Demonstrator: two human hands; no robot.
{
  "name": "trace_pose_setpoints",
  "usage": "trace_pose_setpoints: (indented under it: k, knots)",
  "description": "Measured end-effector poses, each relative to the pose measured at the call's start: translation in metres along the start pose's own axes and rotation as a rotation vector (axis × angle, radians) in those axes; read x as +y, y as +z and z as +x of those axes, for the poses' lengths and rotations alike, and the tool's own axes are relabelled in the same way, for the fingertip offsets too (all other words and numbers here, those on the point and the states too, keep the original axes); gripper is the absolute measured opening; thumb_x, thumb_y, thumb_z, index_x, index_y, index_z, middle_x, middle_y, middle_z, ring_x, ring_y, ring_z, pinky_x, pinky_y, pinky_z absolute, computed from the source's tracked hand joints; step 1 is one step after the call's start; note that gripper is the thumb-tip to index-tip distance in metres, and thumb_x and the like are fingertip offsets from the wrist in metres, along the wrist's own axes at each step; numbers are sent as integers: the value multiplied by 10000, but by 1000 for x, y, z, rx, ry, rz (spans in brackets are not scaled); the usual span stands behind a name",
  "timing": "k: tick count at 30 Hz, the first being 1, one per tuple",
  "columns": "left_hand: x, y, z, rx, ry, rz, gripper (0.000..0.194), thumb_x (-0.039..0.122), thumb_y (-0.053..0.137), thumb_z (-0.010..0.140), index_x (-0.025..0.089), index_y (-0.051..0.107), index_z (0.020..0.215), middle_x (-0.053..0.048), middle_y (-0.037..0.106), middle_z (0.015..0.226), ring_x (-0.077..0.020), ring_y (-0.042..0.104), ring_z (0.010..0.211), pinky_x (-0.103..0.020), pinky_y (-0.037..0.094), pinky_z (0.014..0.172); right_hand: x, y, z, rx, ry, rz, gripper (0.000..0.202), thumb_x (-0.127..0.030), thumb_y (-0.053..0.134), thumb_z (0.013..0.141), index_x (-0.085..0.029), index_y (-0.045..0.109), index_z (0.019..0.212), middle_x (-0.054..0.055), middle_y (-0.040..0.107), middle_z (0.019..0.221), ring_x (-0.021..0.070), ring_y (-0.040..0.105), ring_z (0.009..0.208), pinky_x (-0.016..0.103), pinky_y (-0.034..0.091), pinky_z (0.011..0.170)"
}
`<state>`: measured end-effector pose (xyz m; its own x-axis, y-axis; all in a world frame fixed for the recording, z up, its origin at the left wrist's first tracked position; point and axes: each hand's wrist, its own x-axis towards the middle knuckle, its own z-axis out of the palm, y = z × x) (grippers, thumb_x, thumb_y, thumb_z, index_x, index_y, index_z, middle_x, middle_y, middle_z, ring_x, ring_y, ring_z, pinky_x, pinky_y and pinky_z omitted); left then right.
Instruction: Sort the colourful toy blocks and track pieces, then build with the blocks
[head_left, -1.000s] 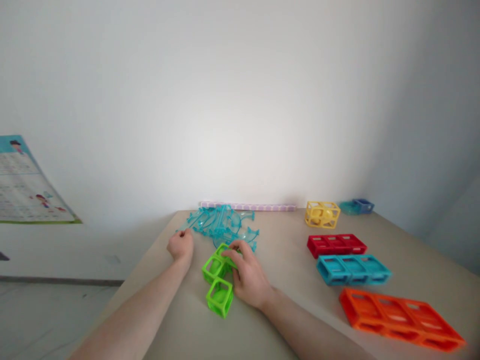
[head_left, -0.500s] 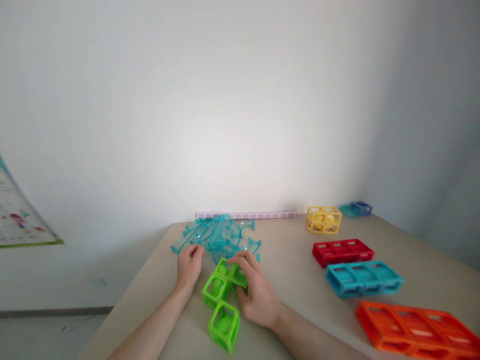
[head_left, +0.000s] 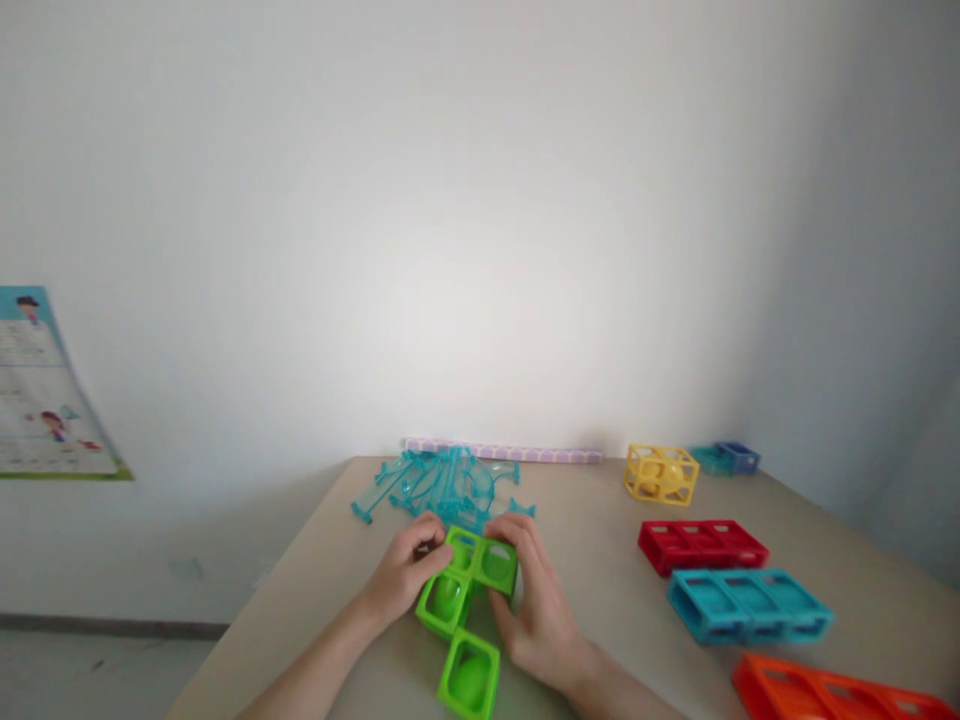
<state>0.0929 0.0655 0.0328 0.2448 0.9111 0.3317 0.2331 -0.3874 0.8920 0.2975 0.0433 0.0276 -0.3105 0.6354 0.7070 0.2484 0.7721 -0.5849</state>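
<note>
On the table in front of me is an L-shaped group of green open-frame cube blocks (head_left: 444,601), with rounded hollows inside. My left hand (head_left: 405,572) is closed on its far left corner, thumb on the top edge. My right hand (head_left: 537,612) grips the right cube, fingers over its far side and thumb on the near side. Another green cube (head_left: 470,676) sits nearer to me, at the corner of the group; whether it is joined or only touching, I cannot tell.
Clear blue track pieces (head_left: 450,484) lie piled behind my hands. Along the wall runs a purple patterned strip (head_left: 510,453). To the right stand a yellow frame block (head_left: 661,474), a dark blue block (head_left: 739,458) and red (head_left: 703,546), teal (head_left: 750,606) and orange (head_left: 840,692) rows.
My left hand has moved right and taken hold of the green blocks' far left corner. My right hand still grips the right cube. The whole view has shifted slightly.
</note>
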Motion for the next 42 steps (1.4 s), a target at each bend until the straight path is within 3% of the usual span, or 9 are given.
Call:
trace_pose_setpoints:
  k: [7, 13, 17, 20, 24, 27, 30, 36, 42]
  knots:
    - [9, 7, -1, 106, 42, -205, 250, 344, 573, 832, 164, 512, 669, -41, 485, 930, -179, 478, 869, -257, 374, 775, 2, -9, 5, 43, 73, -47, 678, -18, 542, 688, -226, 370, 1310, 96, 479, 1222, 241, 502, 1113, 396, 421, 973]
    - [1, 8, 0, 213, 6, -267, 246, 363, 604, 820, 157, 564, 690, -51, 533, 1013, -181, 512, 899, -243, 385, 778, -5, -12, 11, -42, 172, 39, 362, -62, 545, 739, -219, 544, 1065, 45, 590, 1018, 186, 586, 906, 275, 511, 715]
    - [4, 11, -2, 187, -8, -339, 228, 355, 611, 825, 156, 585, 716, -52, 567, 1026, -178, 532, 915, -240, 400, 798, -3, -10, 12, 1, 244, 112, 357, -26, 541, 685, -206, 567, 992, 32, 602, 981, 169, 596, 863, 243, 511, 674]
    - [9, 12, -6, 79, -43, -463, 195, 348, 631, 813, 193, 600, 928, -42, 610, 977, -175, 564, 875, -249, 438, 749, 3, -8, 10, 50, 289, 136, 350, -12, 537, 672, -200, 565, 966, 26, 604, 955, 166, 603, 837, 247, 514, 678]
    - [13, 17, -10, -70, -183, -546, 516, 320, 704, 752, 235, 483, 1210, -42, 646, 930, -175, 621, 764, -253, 489, 628, 11, -6, 7, 142, 337, 174, 335, -38, 562, 704, -211, 541, 990, 25, 601, 966, 182, 615, 861, 264, 523, 688]
    - [11, 22, -9, -90, -247, -495, 457, 349, 692, 760, 182, 522, 1149, -38, 648, 802, -156, 611, 575, -225, 458, 452, 10, -3, 6, 173, 384, 267, 456, -74, 594, 727, -236, 471, 1136, 28, 595, 1007, 186, 628, 855, 292, 541, 703]
    - [10, 26, -6, 18, -215, -544, 330, 361, 670, 780, 174, 557, 1026, -16, 633, 746, -147, 603, 540, -220, 462, 414, 3, -3, 4, 174, 376, 383, 555, -196, 564, 838, -272, 308, 1324, 65, 542, 1147, 170, 627, 842, 308, 555, 694]
    - [16, 23, 0, 203, -188, -702, 342, 360, 697, 766, 152, 584, 1013, -64, 691, 847, -168, 651, 633, -259, 527, 522, -5, -4, -2, 22, 390, 348, 581, -420, 519, 905, -266, 270, 1407, 81, 542, 1084, 171, 596, 810, 266, 525, 581]
    - [20, 25, 1, 166, -219, -784, 306, 359, 699, 776, 156, 614, 989, -73, 711, 891, -177, 672, 713, -248, 532, 570, -6, 2, -2, -123, 464, 455, 531, -414, 577, 881, -258, 377, 1347, 38, 585, 920, 164, 589, 735, 235, 513, 498]
